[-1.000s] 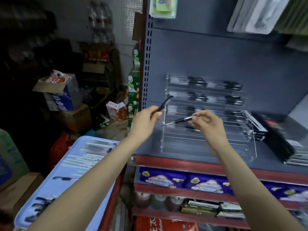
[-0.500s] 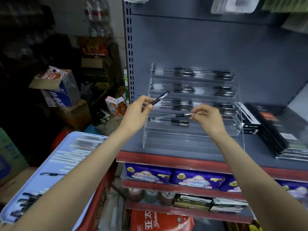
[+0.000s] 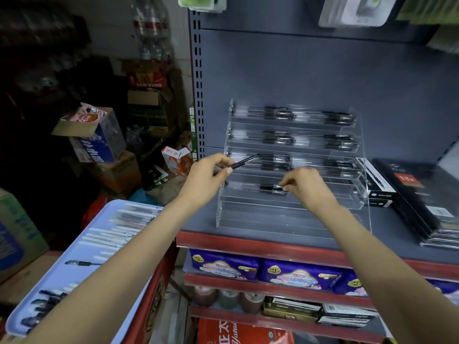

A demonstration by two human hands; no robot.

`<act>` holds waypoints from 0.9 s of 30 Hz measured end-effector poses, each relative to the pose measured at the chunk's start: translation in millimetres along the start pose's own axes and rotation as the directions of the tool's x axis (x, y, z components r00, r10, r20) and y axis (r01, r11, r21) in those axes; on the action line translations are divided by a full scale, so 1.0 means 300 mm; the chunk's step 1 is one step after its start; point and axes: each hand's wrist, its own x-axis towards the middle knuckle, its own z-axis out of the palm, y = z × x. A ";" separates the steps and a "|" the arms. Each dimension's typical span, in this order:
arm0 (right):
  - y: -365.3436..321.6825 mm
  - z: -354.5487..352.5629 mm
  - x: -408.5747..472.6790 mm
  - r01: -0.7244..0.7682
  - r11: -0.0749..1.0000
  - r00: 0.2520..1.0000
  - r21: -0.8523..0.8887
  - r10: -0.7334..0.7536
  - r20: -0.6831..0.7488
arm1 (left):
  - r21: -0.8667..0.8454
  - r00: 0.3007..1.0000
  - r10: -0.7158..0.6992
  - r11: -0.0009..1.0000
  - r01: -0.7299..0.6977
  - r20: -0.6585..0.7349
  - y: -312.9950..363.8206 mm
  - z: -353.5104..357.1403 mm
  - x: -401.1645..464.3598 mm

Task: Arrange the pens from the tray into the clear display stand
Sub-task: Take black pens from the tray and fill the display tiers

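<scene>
Many pens (image 3: 116, 234) left lying on the blue tray (image 3: 74, 276) at far left, white ones up top, dark ones near the bottom corner. Left hand (image 3: 208, 175) raised beside the clear display stand (image 3: 293, 170), fingers pinching a black pen (image 3: 244, 162) angled up toward the third tier. Right hand (image 3: 301, 183) at the fourth tier, fingertips (image 3: 284, 186) pinching the end of another black pen (image 3: 270, 188) lying flat in that row. Upper three tiers filled with dark pens. Black flat boxes (image 3: 422, 199) stacked on the shelf at right.
</scene>
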 end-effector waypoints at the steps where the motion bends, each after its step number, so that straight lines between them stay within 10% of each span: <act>1: 0.001 -0.003 0.001 -0.001 1.000 1.000 -0.007 0.001 0.015 | -0.005 1.000 -0.005 1.000 0.005 0.006 -0.001 -0.004 -0.003; 13: -0.025 -0.017 0.004 0.020 1.000 0.997 -0.009 -0.019 0.079 | 0.025 0.998 0.004 1.000 -0.006 0.066 0.007 0.013 -0.005; 20: -0.087 -0.082 -0.071 0.026 0.773 1.000 0.633 -0.018 -0.019 | 0.084 0.986 0.065 0.993 -0.079 0.153 0.044 0.049 0.009; 27: -0.004 -0.073 -0.072 0.023 0.759 0.987 0.650 0.086 -0.135 | 0.092 0.998 0.016 0.996 -0.011 -0.052 0.027 0.057 0.010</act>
